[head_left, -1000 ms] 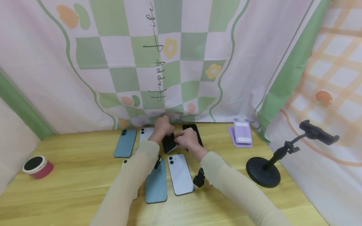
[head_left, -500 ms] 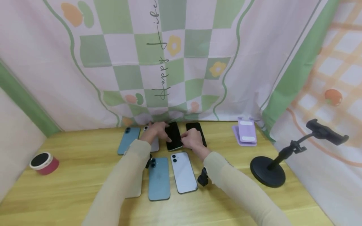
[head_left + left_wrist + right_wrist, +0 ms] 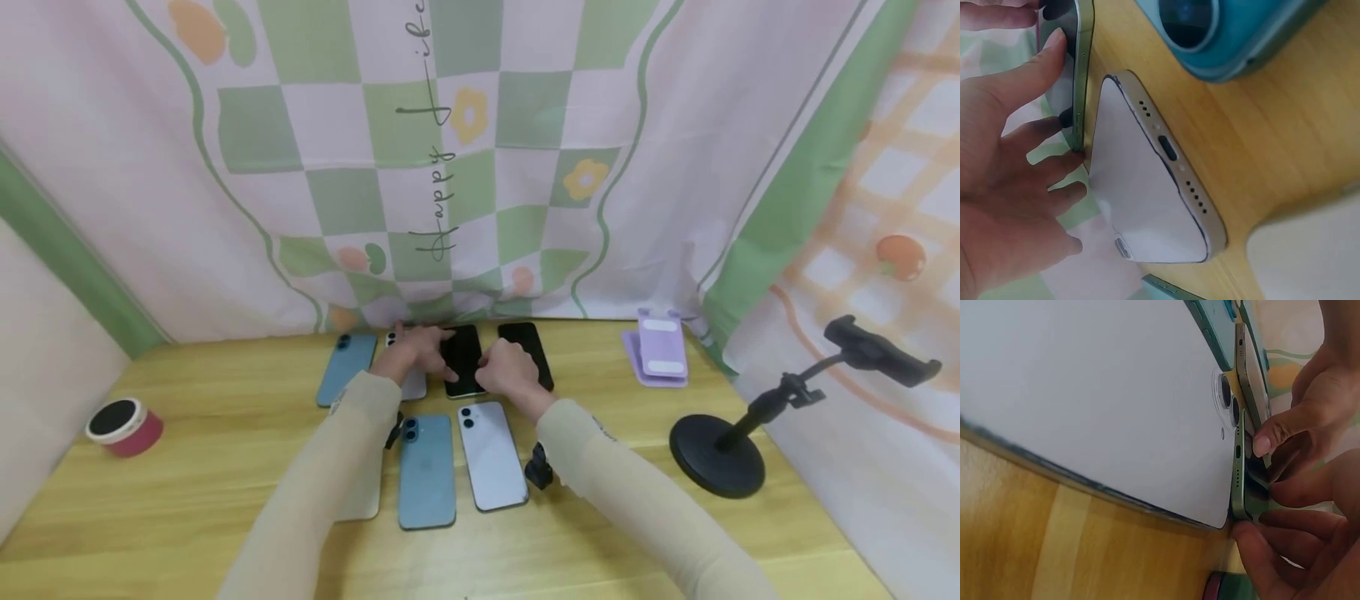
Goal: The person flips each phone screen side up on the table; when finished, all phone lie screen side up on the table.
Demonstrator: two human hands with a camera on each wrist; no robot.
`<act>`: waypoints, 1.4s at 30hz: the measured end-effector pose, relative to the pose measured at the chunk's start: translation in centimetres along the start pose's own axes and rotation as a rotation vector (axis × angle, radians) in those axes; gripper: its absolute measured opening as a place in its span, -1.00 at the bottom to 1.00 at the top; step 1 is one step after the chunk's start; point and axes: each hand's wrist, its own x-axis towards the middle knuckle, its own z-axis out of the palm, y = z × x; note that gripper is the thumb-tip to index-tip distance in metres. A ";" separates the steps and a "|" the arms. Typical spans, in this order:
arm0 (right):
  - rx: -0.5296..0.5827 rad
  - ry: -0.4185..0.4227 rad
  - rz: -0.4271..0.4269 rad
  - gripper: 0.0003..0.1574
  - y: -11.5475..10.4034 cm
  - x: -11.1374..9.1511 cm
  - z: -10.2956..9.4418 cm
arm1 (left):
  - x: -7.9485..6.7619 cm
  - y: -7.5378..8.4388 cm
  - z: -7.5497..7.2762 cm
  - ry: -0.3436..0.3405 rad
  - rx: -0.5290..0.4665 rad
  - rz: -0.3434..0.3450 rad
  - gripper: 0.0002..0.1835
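A smartphone point(image 3: 465, 354) lies black screen up in the back row, between my two hands. My left hand point(image 3: 416, 350) spreads over a white phone point(image 3: 415, 386) beside it, which lies back up. In the left wrist view the left thumb point(image 3: 1044, 65) rests on the glass of the screen-up phone point(image 3: 1079, 81), its other fingers loosely bent past the end. My right hand point(image 3: 512, 371) pinches that phone's right edge with curled fingers. In the right wrist view its fingertips point(image 3: 1246, 534) sit at the phone's corner, near the charging-port end point(image 3: 1239, 465).
Another black-screened phone point(image 3: 528, 350) lies behind the right hand. A blue phone point(image 3: 347, 367) ends the back row; blue point(image 3: 427, 471), white point(image 3: 492, 458) and cream point(image 3: 363, 487) phones lie in front. A purple phone stand point(image 3: 660, 350), black holder point(image 3: 720, 454) and pink-white tub point(image 3: 126, 427) stand around.
My left hand has moved left off the screen-up phone, uncovering its screen, and spread over the white phone beside it. The right hand has stayed at the right edge. The head view has shifted slightly.
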 end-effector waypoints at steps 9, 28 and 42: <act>-0.144 0.086 -0.120 -0.77 -0.1 0.3 1.0 | 0.0 -0.8 0.3 0.024 0.007 0.053 -0.05; -0.465 -0.167 -0.739 -0.34 -4.0 0.1 3.4 | -1.1 -7.5 -0.4 0.089 -0.048 0.023 -0.23; -0.453 -0.156 -0.717 -0.51 -4.6 1.2 4.9 | -1.6 -8.3 -0.6 0.134 -0.122 0.038 -0.26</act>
